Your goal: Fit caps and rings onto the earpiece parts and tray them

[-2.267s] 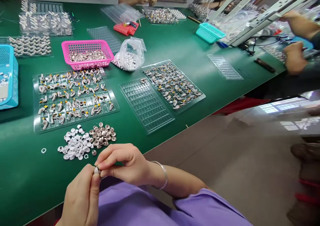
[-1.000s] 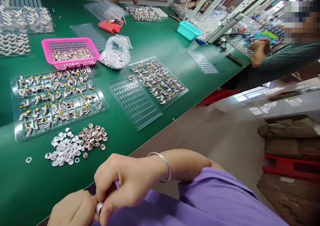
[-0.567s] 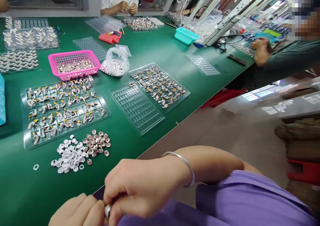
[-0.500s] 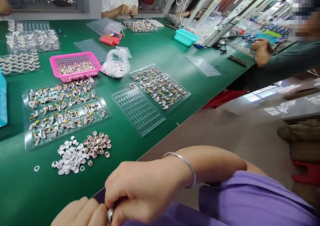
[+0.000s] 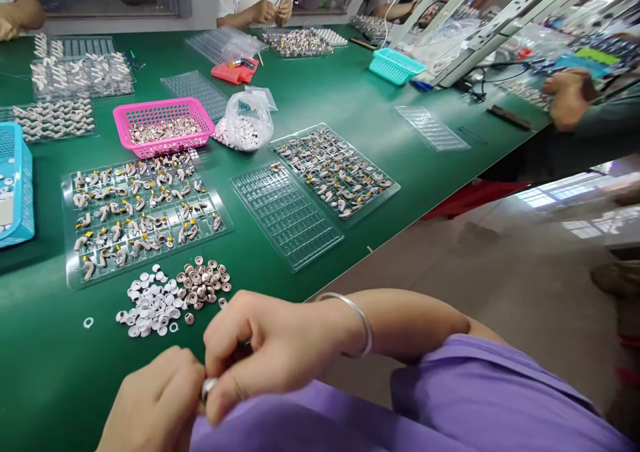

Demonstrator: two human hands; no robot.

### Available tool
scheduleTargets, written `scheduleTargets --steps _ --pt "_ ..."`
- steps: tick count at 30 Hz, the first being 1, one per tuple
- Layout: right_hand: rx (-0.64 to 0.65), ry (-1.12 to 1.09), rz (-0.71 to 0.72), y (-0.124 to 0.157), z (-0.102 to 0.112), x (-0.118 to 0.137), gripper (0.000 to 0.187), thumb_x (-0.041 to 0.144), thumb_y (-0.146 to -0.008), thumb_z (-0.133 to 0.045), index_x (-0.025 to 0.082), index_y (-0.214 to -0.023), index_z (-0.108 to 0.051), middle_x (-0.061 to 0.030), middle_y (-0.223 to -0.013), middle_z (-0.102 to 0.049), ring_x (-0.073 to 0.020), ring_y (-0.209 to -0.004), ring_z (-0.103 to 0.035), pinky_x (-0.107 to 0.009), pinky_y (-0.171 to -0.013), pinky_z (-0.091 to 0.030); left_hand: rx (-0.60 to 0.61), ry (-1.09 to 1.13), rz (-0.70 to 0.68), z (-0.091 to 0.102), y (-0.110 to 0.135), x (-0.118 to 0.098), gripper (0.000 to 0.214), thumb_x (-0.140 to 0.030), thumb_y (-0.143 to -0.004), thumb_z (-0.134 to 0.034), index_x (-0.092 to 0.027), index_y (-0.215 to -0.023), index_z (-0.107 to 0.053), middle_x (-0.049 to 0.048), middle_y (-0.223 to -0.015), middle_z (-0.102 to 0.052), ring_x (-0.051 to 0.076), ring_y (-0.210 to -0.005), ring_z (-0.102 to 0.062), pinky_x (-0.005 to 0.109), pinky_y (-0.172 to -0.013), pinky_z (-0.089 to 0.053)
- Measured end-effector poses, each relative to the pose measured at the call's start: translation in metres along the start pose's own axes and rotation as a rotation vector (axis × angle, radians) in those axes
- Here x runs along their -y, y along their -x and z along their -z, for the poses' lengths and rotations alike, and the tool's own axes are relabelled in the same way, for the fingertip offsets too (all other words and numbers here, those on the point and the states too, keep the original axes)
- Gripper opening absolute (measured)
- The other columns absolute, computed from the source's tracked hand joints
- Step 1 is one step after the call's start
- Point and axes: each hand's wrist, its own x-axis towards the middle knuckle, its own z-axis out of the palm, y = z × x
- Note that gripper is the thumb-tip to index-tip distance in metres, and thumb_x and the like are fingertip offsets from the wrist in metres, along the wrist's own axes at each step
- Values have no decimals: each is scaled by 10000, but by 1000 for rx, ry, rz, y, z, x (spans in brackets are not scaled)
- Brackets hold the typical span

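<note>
My left hand [image 5: 155, 402] and my right hand [image 5: 270, 349] meet over my lap at the near edge of the green table [image 5: 320, 105]. Both are closed in a pinch on one small round silvery part [image 5: 207, 388] held between their fingertips. A silver bangle [image 5: 353, 322] circles my right wrist. Just beyond my hands lie a pile of small white discs [image 5: 150, 302] and a pile of brownish metal rings [image 5: 204, 282]. Behind those sits a clear tray [image 5: 143, 205] filled with small earpiece-shaped parts.
An empty clear tray [image 5: 287, 212] and another filled tray [image 5: 335, 171] lie to the right. A pink basket [image 5: 163, 125], a plastic bag [image 5: 246, 122] and blue baskets [image 5: 15, 182] stand farther back. Other people's hands work at the far end [image 5: 267, 12] and at the right [image 5: 567, 99].
My hands stay pinched together on the small part; they have risen a little in view, with the left hand more visible. The camera has shifted slightly.
</note>
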Motion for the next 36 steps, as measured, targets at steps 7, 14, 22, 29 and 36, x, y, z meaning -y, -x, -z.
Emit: scheduleTargets --steps 7,14,22,29,36 --pt "-59 528 171 -2 17 14 173 168 -882 -695 100 -731 -644 -12 -682 -599 -106 -694 -548 -184 -668 -438 -82 -343 -57 -5 5 14 213 -78 -956 -366 -188 -952 -549 11 -662 -620 165 -558 -558 257 -539 -430" --pt "-173 632 220 2 7 0 175 238 -867 -727 122 -767 -643 3 -703 -589 -94 -659 -540 -169 -622 -437 -72 -476 -111 -11 14 17 264 -18 -933 -403 -70 -1121 -581 85 -800 -690 194 -653 -571 303 -641 -435" --pt "-528 769 534 7 -12 -24 212 263 -962 -596 97 -856 -675 -71 -771 -670 -132 -739 -612 -217 -725 -525 -60 -95 98 -18 19 9 444 -73 -984 -374 -128 -1415 -463 88 -968 -661 146 -811 -629 206 -743 -501" --pt "-583 668 565 8 -18 -31 143 232 -942 -630 103 -903 -678 -69 -789 -707 -130 -758 -639 -215 -737 -557 -89 140 246 -23 24 6 371 -115 -981 -427 -245 -1295 -577 56 -1114 -657 132 -975 -660 160 -837 -500" --pt "-634 365 543 10 -23 -39 118 205 -931 -641 124 -981 -710 -58 -849 -695 -100 -757 -656 -183 -732 -571 -64 499 525 -21 19 -3 216 -248 -986 -481 -232 -828 -627 -36 -703 -630 101 -624 -592 155 -595 -470"
